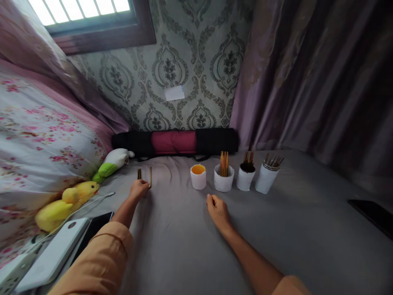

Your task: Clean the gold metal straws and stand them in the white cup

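Note:
My left hand (139,190) is closed low over the grey sheet at the left. Thin dark-gold sticks (139,174) rise from behind its knuckles, and a single stick (150,176) shows at its fingertips; the hand hides their lower ends. My right hand (218,209) is curled shut just in front of the cups, with nothing visible in it. Nearest to it are a white-wrapped cup with an orange inside (198,180) and a white cup (224,184) holding upright golden sticks (224,164). Farther right, a dark-mouthed cup (245,180) and a taller white container (265,180) hold more sticks.
A black and red rolled bag (174,142) lies along the wall. Plush toys (66,201), a white cable (89,203), a white power bank (57,250) and a dark phone-like slab (93,233) are at the left. Another dark flat device (373,216) lies far right.

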Action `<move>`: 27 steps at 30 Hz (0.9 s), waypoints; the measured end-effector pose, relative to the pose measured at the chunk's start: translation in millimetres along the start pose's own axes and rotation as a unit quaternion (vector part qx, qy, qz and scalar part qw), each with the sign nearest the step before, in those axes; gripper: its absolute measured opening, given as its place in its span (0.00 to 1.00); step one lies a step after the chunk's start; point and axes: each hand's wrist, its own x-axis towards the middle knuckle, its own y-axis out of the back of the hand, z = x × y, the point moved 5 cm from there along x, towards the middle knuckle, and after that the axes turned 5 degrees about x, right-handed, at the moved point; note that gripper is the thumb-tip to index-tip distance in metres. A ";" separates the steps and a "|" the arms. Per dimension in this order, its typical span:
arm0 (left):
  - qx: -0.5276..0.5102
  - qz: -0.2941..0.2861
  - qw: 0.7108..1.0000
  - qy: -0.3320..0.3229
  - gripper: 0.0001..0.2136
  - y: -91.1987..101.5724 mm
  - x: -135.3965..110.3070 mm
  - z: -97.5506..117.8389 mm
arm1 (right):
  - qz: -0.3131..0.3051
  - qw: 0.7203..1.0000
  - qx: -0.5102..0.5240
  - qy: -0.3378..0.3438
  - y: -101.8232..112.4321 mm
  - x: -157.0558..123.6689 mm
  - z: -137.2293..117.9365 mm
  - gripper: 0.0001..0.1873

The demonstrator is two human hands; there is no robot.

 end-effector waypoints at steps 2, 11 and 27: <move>0.017 -0.009 1.000 -0.007 0.10 1.4 2.8 -0.5 | 0.000 1.000 -0.003 -0.002 -0.4 -0.2 1.0 0.21; 0.110 -0.010 0.994 -0.014 0.09 4.0 14.8 -2.7 | -0.005 1.000 -0.013 -0.001 0.3 -0.3 -0.5 0.21; 0.189 -0.023 0.981 -0.027 0.11 -3.8 21.6 -8.4 | -0.001 1.000 -0.010 -0.005 -0.3 -0.3 1.5 0.20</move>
